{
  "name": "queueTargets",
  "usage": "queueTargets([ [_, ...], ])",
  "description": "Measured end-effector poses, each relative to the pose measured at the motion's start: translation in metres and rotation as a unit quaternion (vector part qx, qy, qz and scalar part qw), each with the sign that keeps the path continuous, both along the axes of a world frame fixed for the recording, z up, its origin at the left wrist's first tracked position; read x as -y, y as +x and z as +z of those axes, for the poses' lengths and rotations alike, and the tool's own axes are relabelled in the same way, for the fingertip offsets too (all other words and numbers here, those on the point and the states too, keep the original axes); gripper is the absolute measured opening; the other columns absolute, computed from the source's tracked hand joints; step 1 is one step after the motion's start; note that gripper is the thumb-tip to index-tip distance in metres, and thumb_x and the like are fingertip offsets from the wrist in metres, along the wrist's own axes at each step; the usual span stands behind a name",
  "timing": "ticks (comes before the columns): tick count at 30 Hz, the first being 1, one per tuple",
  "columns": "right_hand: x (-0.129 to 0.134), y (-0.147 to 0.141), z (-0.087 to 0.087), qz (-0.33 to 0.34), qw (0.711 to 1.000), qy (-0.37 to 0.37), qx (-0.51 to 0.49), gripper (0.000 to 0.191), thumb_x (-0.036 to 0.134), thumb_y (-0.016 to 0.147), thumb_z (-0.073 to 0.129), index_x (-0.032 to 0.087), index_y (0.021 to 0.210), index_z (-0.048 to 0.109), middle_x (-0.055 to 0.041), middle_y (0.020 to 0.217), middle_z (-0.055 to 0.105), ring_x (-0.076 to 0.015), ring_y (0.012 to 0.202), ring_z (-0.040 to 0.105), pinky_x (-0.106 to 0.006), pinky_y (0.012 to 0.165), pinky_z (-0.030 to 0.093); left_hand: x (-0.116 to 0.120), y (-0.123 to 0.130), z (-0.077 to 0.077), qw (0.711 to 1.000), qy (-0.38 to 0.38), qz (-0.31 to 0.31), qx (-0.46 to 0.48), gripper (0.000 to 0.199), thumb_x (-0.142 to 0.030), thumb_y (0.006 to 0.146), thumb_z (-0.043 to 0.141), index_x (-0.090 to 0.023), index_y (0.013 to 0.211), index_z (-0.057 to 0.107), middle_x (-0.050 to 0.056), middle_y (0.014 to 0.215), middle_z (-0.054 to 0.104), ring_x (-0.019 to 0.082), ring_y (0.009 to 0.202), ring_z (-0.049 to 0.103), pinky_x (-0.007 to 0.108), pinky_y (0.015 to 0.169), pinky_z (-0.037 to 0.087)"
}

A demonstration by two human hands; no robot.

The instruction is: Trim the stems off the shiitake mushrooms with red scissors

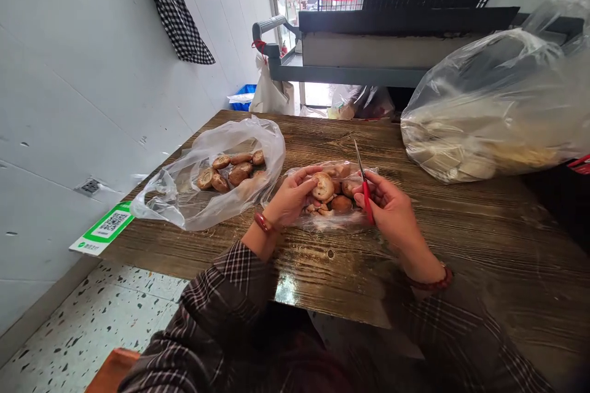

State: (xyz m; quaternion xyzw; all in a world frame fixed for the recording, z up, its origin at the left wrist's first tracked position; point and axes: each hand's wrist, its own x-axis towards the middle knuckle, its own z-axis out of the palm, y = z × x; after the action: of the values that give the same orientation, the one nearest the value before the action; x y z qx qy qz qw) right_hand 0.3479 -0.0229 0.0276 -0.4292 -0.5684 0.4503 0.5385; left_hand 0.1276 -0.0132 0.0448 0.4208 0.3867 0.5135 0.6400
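Observation:
My left hand (295,194) is closed on a brown mushroom (323,186), its pale underside turned up toward me. In my right hand (386,204) is a pair of scissors (367,199) with red handles, the blades pointing up and away. Below both hands lies a clear plastic bag (332,221) with several more mushrooms and small cut-off stem pieces (318,209) on it. To the left, an opened plastic bag (193,214) holds several brown mushrooms (239,174). The scissors and the held mushroom are apart.
A large, full plastic bag (488,116) stands at the right of the wooden table (332,276). A green and white QR code card (107,227) lies at the left edge by the white wall. Beyond the table is a grey metal frame (350,75) with a handle.

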Motion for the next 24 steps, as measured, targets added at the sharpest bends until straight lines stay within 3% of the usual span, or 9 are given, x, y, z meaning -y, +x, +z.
queueTargets([
  [4, 0.006, 0.005, 0.003, -0.004, 0.995, 0.046, 0.091, 0.047, 0.043, 0.083, 0.08, 0.026, 0.126, 0.073, -0.006, 0.102, 0.079, -0.0239, 0.09, 0.074, -0.042, 0.084, 0.062, 0.0, -0.012, -0.004, 0.999, -0.023, -0.009, 0.04, 0.04, -0.036, 0.079, 0.085, -0.014, 0.11, 0.072, 0.003, 0.088, 0.073, 0.011, 0.063, 0.066, 0.018, 0.047, 0.051],
  [7, 0.009, 0.009, 0.004, -0.013, 0.973, 0.119, 0.197, 0.043, 0.041, 0.086, 0.078, 0.028, 0.127, 0.073, -0.0053, 0.097, 0.079, -0.0243, 0.083, 0.074, -0.041, 0.076, 0.062, 0.0, -0.018, -0.003, 0.997, -0.027, 0.012, 0.065, 0.032, -0.033, 0.08, 0.085, -0.014, 0.102, 0.071, 0.002, 0.085, 0.072, 0.01, 0.063, 0.065, 0.017, 0.049, 0.052],
  [13, 0.014, 0.012, 0.01, -0.006, 0.902, 0.25, 0.352, 0.045, 0.029, 0.093, 0.068, 0.028, 0.138, 0.068, -0.0073, 0.106, 0.079, -0.023, 0.085, 0.075, -0.038, 0.076, 0.063, 0.004, -0.02, 0.005, 0.995, -0.018, 0.019, 0.093, 0.036, -0.024, 0.084, 0.079, -0.016, 0.118, 0.068, 0.007, 0.108, 0.075, 0.016, 0.088, 0.075, 0.027, 0.079, 0.064],
  [18, 0.018, 0.013, 0.008, 0.015, 0.869, 0.289, 0.402, 0.044, 0.027, 0.098, 0.064, 0.026, 0.142, 0.066, -0.0093, 0.117, 0.079, -0.0244, 0.098, 0.077, -0.038, 0.081, 0.064, 0.008, -0.018, 0.006, 0.996, 0.04, 0.045, 0.061, 0.04, -0.023, 0.087, 0.074, -0.02, 0.126, 0.066, 0.007, 0.124, 0.073, 0.019, 0.108, 0.072, 0.036, 0.099, 0.061],
  [21, 0.018, 0.013, 0.005, 0.015, 0.85, 0.301, 0.431, 0.042, 0.026, 0.099, 0.062, 0.024, 0.141, 0.067, -0.0107, 0.119, 0.079, -0.0261, 0.1, 0.077, -0.041, 0.085, 0.063, 0.008, -0.018, 0.003, 0.996, 0.066, 0.054, 0.031, 0.043, -0.025, 0.088, 0.074, -0.022, 0.13, 0.066, 0.007, 0.128, 0.072, 0.02, 0.112, 0.071, 0.036, 0.101, 0.06],
  [24, 0.017, 0.013, 0.006, 0.008, 0.836, 0.307, 0.455, 0.041, 0.027, 0.099, 0.061, 0.019, 0.139, 0.068, -0.0123, 0.118, 0.079, -0.0267, 0.097, 0.077, -0.039, 0.079, 0.063, 0.007, -0.019, -0.001, 0.995, 0.082, 0.05, 0.014, 0.049, -0.029, 0.087, 0.076, -0.023, 0.134, 0.066, 0.007, 0.128, 0.073, 0.021, 0.115, 0.07, 0.036, 0.101, 0.059],
])
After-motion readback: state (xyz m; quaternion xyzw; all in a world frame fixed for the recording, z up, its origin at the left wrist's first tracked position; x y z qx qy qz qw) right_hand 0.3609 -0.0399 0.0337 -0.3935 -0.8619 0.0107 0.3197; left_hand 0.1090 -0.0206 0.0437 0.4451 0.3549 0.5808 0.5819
